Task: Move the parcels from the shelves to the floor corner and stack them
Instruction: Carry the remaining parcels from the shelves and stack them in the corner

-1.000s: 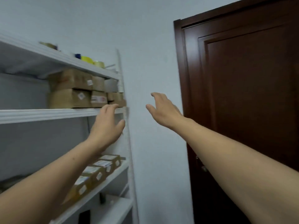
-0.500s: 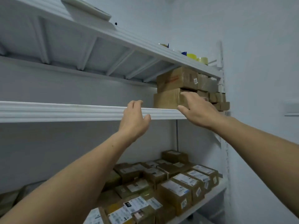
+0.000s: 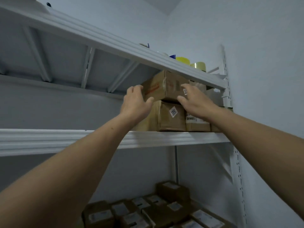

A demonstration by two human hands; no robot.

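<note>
Both arms reach up to the middle shelf [image 3: 98, 140], right end. Top parcel [image 3: 166, 89], brown cardboard with red print and clear tape, sits on the lower parcel [image 3: 171, 116] near the shelf's front edge, its top close under the upper shelf [image 3: 115, 46]. It sits askew to the box beneath, 1 corner toward the camera. Left hand [image 3: 136, 102] grips its left face, fingers curled onto the side, thumb spread to the lower front edge. Right hand [image 3: 195, 102] grips the right face, fingers laid over a small white label, thumb hooked toward the bottom edge. The lower parcel carries a white tag and stands at the front edge, with more boxes [image 3: 197, 122] just beside it to the right. 2 yellow tape rolls [image 3: 182, 60] sit at the right end of the upper shelf. Many labelled parcels [image 3: 148, 211] fill the bottom shelf, dim and blurred.
</note>
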